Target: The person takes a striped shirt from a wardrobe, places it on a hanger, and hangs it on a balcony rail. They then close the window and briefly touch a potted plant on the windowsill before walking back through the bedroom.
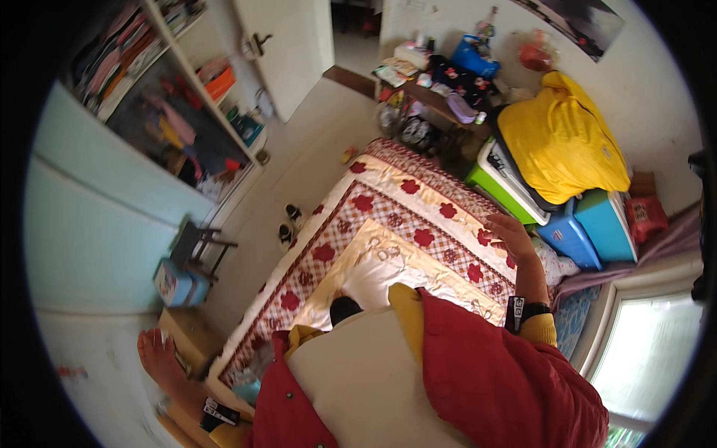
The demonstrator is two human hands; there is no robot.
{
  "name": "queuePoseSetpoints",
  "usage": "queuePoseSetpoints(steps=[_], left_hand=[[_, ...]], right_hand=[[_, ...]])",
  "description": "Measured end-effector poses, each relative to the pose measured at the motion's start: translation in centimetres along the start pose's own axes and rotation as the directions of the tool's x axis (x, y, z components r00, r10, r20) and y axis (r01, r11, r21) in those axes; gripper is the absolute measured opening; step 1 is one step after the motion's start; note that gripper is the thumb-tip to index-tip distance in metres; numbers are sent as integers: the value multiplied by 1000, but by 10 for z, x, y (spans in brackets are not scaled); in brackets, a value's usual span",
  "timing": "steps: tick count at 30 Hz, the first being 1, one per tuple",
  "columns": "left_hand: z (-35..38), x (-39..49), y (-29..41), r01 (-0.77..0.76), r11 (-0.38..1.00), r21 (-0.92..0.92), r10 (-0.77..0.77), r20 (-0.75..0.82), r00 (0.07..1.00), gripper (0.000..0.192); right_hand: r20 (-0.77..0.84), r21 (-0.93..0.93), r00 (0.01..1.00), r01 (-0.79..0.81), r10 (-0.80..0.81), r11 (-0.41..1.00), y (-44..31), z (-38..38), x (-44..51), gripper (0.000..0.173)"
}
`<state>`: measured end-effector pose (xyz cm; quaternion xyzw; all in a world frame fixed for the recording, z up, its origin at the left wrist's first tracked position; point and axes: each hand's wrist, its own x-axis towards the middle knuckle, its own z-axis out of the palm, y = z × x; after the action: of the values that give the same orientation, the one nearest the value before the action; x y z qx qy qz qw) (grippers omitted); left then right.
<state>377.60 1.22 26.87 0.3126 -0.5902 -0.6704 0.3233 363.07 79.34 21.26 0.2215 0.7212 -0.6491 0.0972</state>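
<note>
My right hand (510, 236) is raised over the right side of a bed, its fingers apart and nothing visible in them. Below it spreads a patchwork bedspread (386, 269) with dark red flowers and a checked band. Off the bed's left side, my left hand (158, 355) is held out with its fingers extended, near a cardboard-brown box (193, 339). I see nothing gripped in it, though a small pale spot shows by its fingertips. A red jacket (493, 358) hangs open in front of me. A black rounded thing (344, 309) below its hem is partly hidden.
Beyond the bed's right edge, a yellow cloth-covered bundle (560, 140) sits on storage bins (568, 235). A cluttered desk (431, 95) stands at the far end. Shoes (288, 224), a dark stool (199, 246) and an open wardrobe (168, 106) are on the left. A door (288, 56) stands ajar.
</note>
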Motion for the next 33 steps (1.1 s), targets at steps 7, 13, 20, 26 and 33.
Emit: queuePoseSetpoints(steps=[7,13,20,26,33], left_hand=[[127,93,-26,94,995,16,-96,151,984,35],[246,111,-30,98,994,40,-105,268,958,32],[408,72,-23,47,997,67,-70,413,908,27],[512,46,-19,-28,995,99,-25,499,866,25],[558,37,-17,-83,950,302,-88,512,854,27]], right_hand=[[-149,-43,988,-38,31,998,0,-4,-1,36],[-245,55,965,-80,91,995,12,-46,8,39],[-374,197,919,-50,123,979,15,-120,63,42],[-520,304,832,-32,194,952,24,-188,123,50],[-436,271,872,-108,222,957,24,-204,187,40]])
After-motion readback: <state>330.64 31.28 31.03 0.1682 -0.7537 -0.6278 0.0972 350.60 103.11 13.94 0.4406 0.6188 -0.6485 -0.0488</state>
